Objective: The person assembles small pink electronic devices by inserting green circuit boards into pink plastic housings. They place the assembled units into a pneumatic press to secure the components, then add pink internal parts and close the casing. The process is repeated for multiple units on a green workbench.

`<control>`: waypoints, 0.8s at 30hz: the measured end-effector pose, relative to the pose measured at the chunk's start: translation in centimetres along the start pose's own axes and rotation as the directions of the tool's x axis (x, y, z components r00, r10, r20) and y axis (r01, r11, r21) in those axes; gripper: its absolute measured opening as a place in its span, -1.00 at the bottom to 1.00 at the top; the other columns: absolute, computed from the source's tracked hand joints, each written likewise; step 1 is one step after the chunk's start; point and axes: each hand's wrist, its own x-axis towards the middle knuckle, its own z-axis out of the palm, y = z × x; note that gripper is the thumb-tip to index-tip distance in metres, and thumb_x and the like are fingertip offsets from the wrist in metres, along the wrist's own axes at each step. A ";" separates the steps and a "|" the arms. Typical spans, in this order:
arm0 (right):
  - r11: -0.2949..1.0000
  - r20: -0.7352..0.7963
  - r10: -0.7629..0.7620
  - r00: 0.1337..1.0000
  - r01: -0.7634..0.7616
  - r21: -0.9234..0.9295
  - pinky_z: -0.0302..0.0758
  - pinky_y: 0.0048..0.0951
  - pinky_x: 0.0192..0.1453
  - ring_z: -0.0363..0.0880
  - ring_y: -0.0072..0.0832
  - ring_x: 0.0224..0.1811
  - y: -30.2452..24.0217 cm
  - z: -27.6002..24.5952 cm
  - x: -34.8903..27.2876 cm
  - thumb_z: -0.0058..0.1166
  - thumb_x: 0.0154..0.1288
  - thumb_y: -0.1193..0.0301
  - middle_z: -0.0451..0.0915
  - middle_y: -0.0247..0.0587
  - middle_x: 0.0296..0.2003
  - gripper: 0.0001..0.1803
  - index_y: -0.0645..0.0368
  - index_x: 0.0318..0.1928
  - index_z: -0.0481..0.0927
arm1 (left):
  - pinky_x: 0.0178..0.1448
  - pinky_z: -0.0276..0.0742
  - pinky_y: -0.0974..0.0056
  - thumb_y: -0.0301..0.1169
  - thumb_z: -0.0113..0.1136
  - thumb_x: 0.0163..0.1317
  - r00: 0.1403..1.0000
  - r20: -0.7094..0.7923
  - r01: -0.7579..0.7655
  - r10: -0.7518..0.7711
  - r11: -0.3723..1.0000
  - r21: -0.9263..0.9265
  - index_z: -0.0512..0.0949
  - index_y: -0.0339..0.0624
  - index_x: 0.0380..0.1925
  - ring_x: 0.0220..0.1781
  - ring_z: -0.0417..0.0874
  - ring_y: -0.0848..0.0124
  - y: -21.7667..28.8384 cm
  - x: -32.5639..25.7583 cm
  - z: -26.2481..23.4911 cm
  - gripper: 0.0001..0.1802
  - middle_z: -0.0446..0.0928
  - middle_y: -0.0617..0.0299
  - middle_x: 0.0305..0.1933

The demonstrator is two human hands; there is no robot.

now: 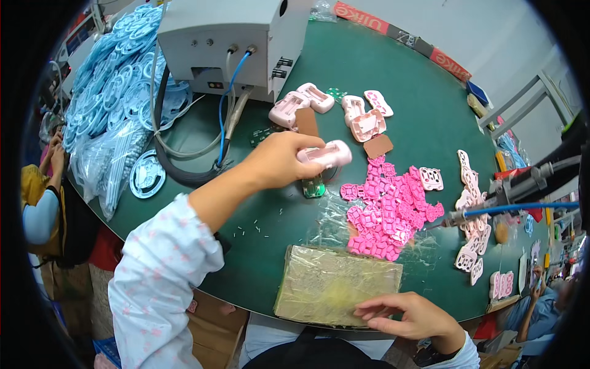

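My left hand (279,161) grips a pale pink plastic housing shell (335,154) between thumb and fingers, its hollow side partly showing. Below the shell, a green circuit board (313,187) lies on the table, partly hidden by my hand. At the near edge, my right hand (413,315) hovers over or rests on the corner of a flat block wrapped in yellowish tape (338,286); its fingers are apart and hold nothing. A heap of bright pink keypad-like pieces (387,206) lies just beyond the block.
Pale pink shells (289,111) and brown cards (378,147) lie farther back. A grey machine box (215,43) with cables stands behind my left arm, beside piled blue plastic rings (117,80). A tool with a blue hose (510,212) juts in from the right, near pale faceplates (472,209).
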 end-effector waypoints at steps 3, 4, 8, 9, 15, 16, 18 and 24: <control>0.991 -0.127 -0.130 0.983 0.124 -0.053 0.59 -0.48 -0.09 0.65 -0.47 -0.11 -0.6 -0.6 0.1 0.14 0.29 0.49 0.66 -0.11 -0.10 -0.66 0.29 0.07 0.56 | -0.02 0.59 0.26 -0.23 0.19 0.25 0.992 0.094 0.122 -0.083 0.478 -0.870 0.45 -0.38 0.15 -0.17 0.65 0.43 1.7 -2.5 -0.5 -0.45 0.58 0.13 -0.06; 0.976 -0.191 -0.216 0.957 0.208 -0.063 0.59 -0.48 -0.09 0.65 -0.46 -0.12 -0.9 -1.0 0.4 0.14 0.29 0.50 0.66 -0.11 -0.10 -0.66 0.30 0.07 0.56 | 0.04 0.60 0.22 -0.20 0.14 0.27 0.977 0.207 0.207 -0.041 0.377 -0.903 0.42 -0.38 0.16 -0.11 0.65 0.39 3.0 -3.5 -1.1 -0.44 0.57 0.09 -0.02; 0.921 -0.468 -0.367 0.804 0.385 -0.062 0.55 -0.46 0.02 0.56 -0.47 0.01 -2.6 -1.4 1.5 0.11 0.30 0.53 0.55 -0.17 0.02 -0.57 0.25 0.18 0.45 | 0.14 0.60 0.06 -0.07 -0.12 0.35 0.921 0.367 0.353 0.130 0.117 -0.928 0.40 -0.38 0.16 0.05 0.64 0.20 4.2 -7.9 0.8 -0.40 0.55 -0.02 0.06; 0.896 -0.550 -0.402 0.732 0.439 -0.071 0.53 -0.45 0.06 0.53 -0.46 0.06 -2.5 -1.4 2.2 0.10 0.31 0.53 0.51 -0.17 0.07 -0.53 0.24 0.22 0.39 | 0.13 0.60 0.01 -0.08 -0.16 0.36 0.907 0.377 0.365 0.190 0.095 -0.926 0.40 -0.39 0.16 0.04 0.63 0.18 4.4 -8.6 1.4 -0.40 0.54 -0.03 0.07; 0.775 -0.356 -0.446 0.821 0.554 0.304 0.43 -0.35 0.21 0.42 -0.42 0.20 -1.5 -0.6 2.0 0.06 0.37 0.51 0.46 -0.10 0.12 -0.44 0.25 0.33 0.22 | -0.03 0.64 -0.08 -0.09 -0.15 0.32 0.846 0.493 0.497 0.206 0.032 -0.867 0.39 -0.47 0.13 -0.04 0.65 0.03 6.1 -11.4 5.5 -0.38 0.54 -0.17 0.03; 0.770 -0.363 -0.440 0.821 0.553 0.318 0.47 -0.39 0.15 0.48 -0.45 0.13 -1.2 -0.1 1.9 0.04 0.39 0.51 0.49 -0.10 0.08 -0.51 0.32 0.28 0.28 | -0.02 0.64 -0.08 -0.08 -0.14 0.32 0.845 0.516 0.512 0.140 0.065 -0.856 0.41 -0.49 0.10 -0.04 0.65 0.02 6.7 -11.8 6.0 -0.37 0.55 -0.16 0.02; 0.812 -0.332 -0.336 0.881 0.450 0.371 0.50 -0.44 0.11 0.53 -0.48 0.08 -0.5 0.1 1.1 0.05 0.39 0.52 0.53 -0.12 0.04 -0.55 0.37 0.23 0.32 | 0.13 0.57 0.05 -0.16 -0.15 0.40 0.825 0.561 0.557 0.070 0.072 -0.828 0.36 -0.45 0.19 0.05 0.61 0.17 6.9 -12.8 7.4 -0.43 0.53 -0.06 0.08; 0.896 -0.624 -0.230 0.747 0.413 0.163 0.60 -0.48 -0.17 0.64 -0.54 -0.24 0.5 3.2 -0.2 0.14 0.26 0.57 0.66 -0.21 -0.29 -0.77 0.36 -0.07 0.59 | 0.17 0.47 0.29 -0.44 0.05 0.41 0.915 0.397 0.371 0.065 0.245 -0.896 0.20 -0.34 0.33 0.13 0.51 0.41 10.7 -15.6 10.0 -0.46 0.45 0.07 0.14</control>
